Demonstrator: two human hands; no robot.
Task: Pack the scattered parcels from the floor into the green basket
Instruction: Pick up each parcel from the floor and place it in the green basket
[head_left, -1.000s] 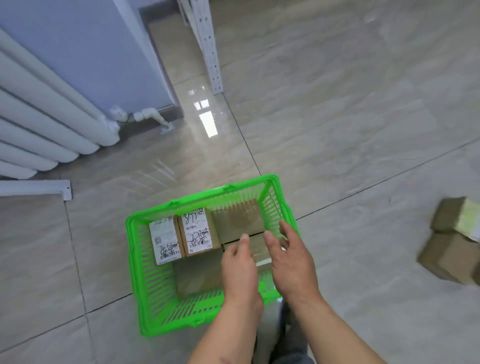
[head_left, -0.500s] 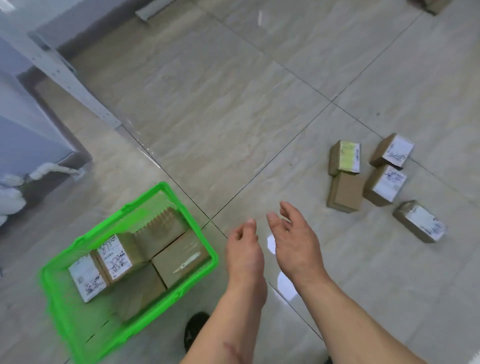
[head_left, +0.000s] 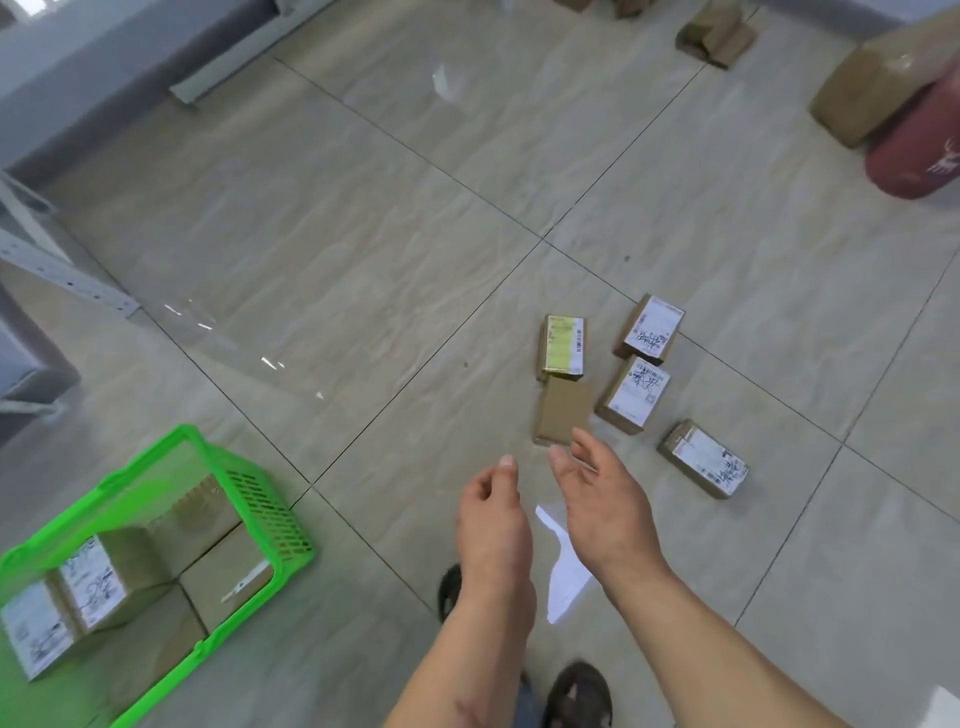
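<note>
The green basket (head_left: 270, 514) stands on the floor at the lower left with several brown parcels inside. Ahead of me several small parcels lie scattered on the tiles: a plain brown one (head_left: 562, 409), one with a yellow label (head_left: 563, 344), two with white labels (head_left: 649, 327) (head_left: 634, 394), and another (head_left: 704, 458) further right. My left hand (head_left: 493, 514) and my right hand (head_left: 602, 499) hover empty above the floor, fingers relaxed, just short of the plain brown parcel.
More brown boxes (head_left: 719, 28) lie at the far top, a larger box (head_left: 878, 78) and a dark red cylinder (head_left: 919, 156) at the upper right. A white perforated rack post (head_left: 67, 280) crosses the left side. My dark shoes (head_left: 579, 693) are at the bottom.
My view turned from the basket to the scattered parcels. Both hands left the basket empty and moved right and forward towards the parcels; the basket now sits at the lower left.
</note>
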